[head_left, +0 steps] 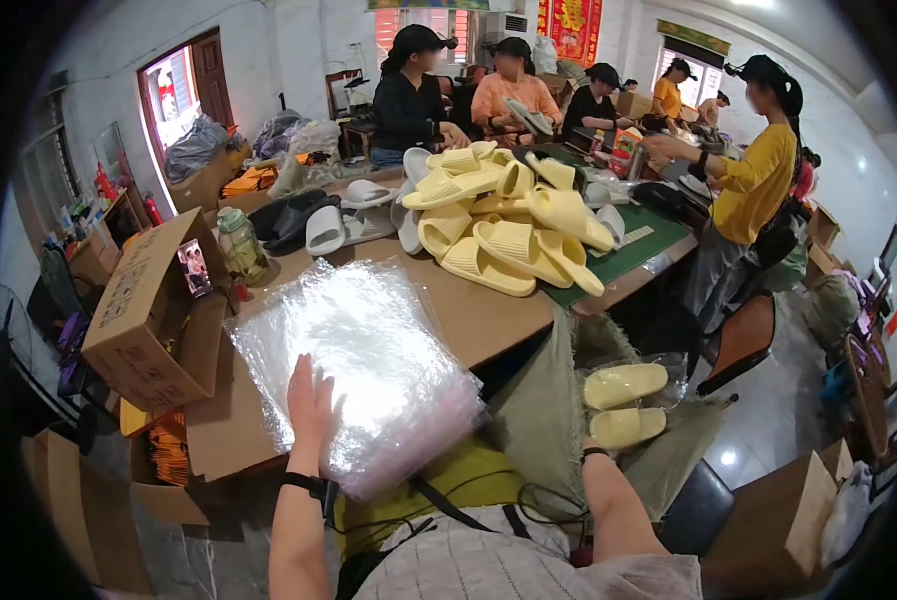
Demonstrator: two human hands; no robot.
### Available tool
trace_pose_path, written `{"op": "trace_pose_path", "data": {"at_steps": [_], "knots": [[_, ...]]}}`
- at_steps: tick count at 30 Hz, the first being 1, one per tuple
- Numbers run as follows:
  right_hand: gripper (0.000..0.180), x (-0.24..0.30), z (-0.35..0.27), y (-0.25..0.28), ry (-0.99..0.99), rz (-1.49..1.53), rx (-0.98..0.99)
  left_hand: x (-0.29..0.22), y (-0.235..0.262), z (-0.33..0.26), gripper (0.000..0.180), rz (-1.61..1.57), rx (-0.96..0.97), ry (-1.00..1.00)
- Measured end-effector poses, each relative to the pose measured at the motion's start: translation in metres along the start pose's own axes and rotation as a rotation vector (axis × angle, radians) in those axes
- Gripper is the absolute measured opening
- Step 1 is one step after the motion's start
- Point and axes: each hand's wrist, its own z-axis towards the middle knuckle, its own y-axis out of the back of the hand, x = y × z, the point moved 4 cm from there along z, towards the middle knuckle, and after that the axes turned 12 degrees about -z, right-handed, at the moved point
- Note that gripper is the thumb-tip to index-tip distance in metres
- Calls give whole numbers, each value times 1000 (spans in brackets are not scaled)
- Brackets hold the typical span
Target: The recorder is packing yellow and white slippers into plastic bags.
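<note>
My left hand (311, 405) lies flat with fingers stretched out on a stack of clear plastic bags (369, 320), near its left edge. The stack rests on the cardboard-covered table and its near end hangs toward my lap. Off to the right, my right hand (593, 443) is at a pair of pale yellow slippers (626, 385) in a clear bag, over a grey-green woven sack (544, 400). The lower slipper hides most of its fingers, and the hand appears to hold the pair from beneath.
A heap of yellow slippers (509, 215) covers the table ahead, with grey slippers (344, 225) beside it. At left stand a cardboard box (159, 310) with a phone (195, 268) and a green bottle (241, 245). Several people work beyond; a chair (741, 340) stands right.
</note>
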Motion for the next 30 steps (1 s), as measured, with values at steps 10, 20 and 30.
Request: {"op": "trace_pose_path", "data": {"at_steps": [10, 20, 30], "knots": [[38, 75, 58, 229, 353, 155, 375, -8, 29, -16, 66, 235, -10, -72], [56, 157, 134, 442, -176, 1639, 411, -13, 31, -18, 67, 294, -10, -35], [45, 193, 118, 501, -256, 1983, 175, -15, 29, -13, 65, 212, -52, -44]]}}
